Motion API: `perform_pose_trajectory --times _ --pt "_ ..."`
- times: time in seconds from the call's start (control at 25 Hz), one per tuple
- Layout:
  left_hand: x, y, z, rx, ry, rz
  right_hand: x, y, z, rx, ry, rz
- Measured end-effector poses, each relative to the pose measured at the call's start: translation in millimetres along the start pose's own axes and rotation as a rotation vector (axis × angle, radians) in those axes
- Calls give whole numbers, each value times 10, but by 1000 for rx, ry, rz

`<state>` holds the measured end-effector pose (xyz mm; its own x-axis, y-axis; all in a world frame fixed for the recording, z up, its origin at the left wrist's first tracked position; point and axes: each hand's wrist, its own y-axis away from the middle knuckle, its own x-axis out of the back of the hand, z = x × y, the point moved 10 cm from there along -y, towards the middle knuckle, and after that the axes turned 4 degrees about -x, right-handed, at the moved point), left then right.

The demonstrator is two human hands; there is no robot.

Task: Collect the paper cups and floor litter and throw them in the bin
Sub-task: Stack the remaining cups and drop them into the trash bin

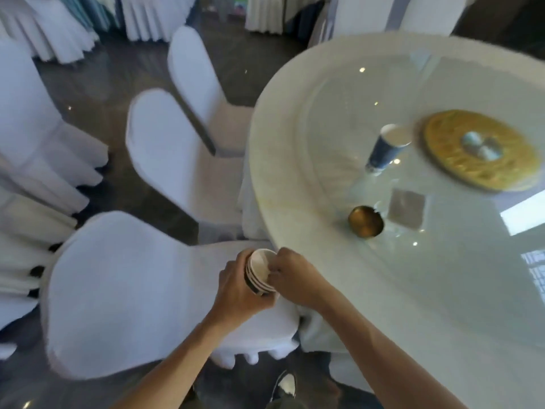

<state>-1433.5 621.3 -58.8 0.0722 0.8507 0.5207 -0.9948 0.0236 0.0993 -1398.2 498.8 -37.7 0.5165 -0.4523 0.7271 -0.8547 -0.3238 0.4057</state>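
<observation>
Cup stack [261, 271] in L hand [240, 290]; no legible print.

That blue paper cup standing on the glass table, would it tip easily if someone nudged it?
Probably. The blue paper cup looks tall, narrow-based and empty, so likely light. It stands on smooth glass, so a low push might slide it, a high one topple it. Paper walls would likely dent under a firm squeeze.

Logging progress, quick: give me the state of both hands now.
Left hand: closed around the stack of paper cups.
Right hand: fingers pinched at the stack's rim; whether it grips anything cannot be told.
</observation>
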Motion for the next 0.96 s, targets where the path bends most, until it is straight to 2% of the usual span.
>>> perform_pose_trajectory --times 0.12,0.28,0.44,0.64,0.8,0.96 --pt "-114 -73 609 -153 -110 -63 396 273 66 -18 90 -50" --pt "-175 -217 1078 -272 -118 -102 712 380 193 -90 -284 -165" --pt "-310 -375 1354 -384 -202 -168 703 382 352 -220 -467 -325" --pt "-488 -675 1508 -464 -195 -226 881 189 628 -336 -675 -274" --pt "-630 -1031 1453 -479 -185 -285 982 9 573 -328 -694 -267" --pt "-794 -1338 1409 -430 -123 -328 1192 -113 843 -427 -620 -190"
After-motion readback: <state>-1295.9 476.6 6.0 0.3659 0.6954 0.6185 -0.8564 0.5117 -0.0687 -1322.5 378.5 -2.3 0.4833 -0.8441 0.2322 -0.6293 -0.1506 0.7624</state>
